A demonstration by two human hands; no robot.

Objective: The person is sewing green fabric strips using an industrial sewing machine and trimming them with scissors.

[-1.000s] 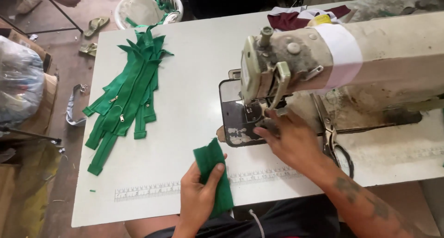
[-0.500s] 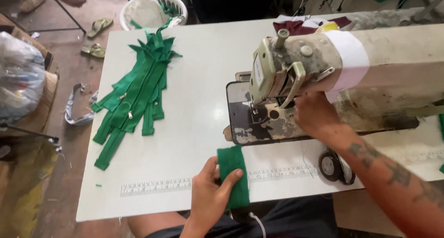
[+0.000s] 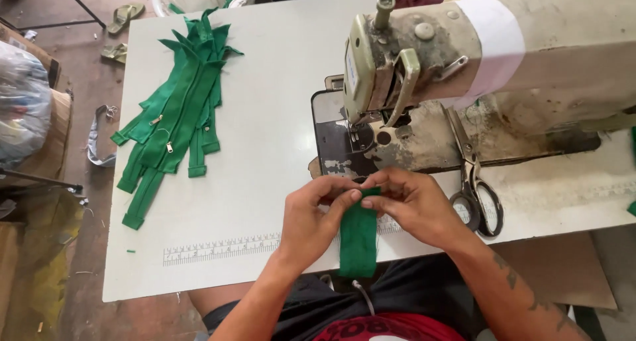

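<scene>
A sewing workshop was indicated by a worn industrial sewing machine [image 3: 464, 69]; scissors [image 3: 476, 182] lay beside it, stacked green zipper strips [image 3: 175, 116] to its left.

I see soft, even daylight over the whole white surface [image 3: 265, 116] — bright but not blown out, with only a mild sheen toward its far left corner. Shadows are faint and short: a thin one hugs the green zipper strips [image 3: 175, 116], a deeper one sits under the sewing machine [image 3: 464, 56] head. The floor [image 3: 86, 83] past the surface's left edge reads dimmer and warmer. Focus holds well at the near edge — my left hand [image 3: 311, 218] and right hand [image 3: 414, 205] look crisp. Straight edges bow slightly outward, a wide-lens effect.
</scene>
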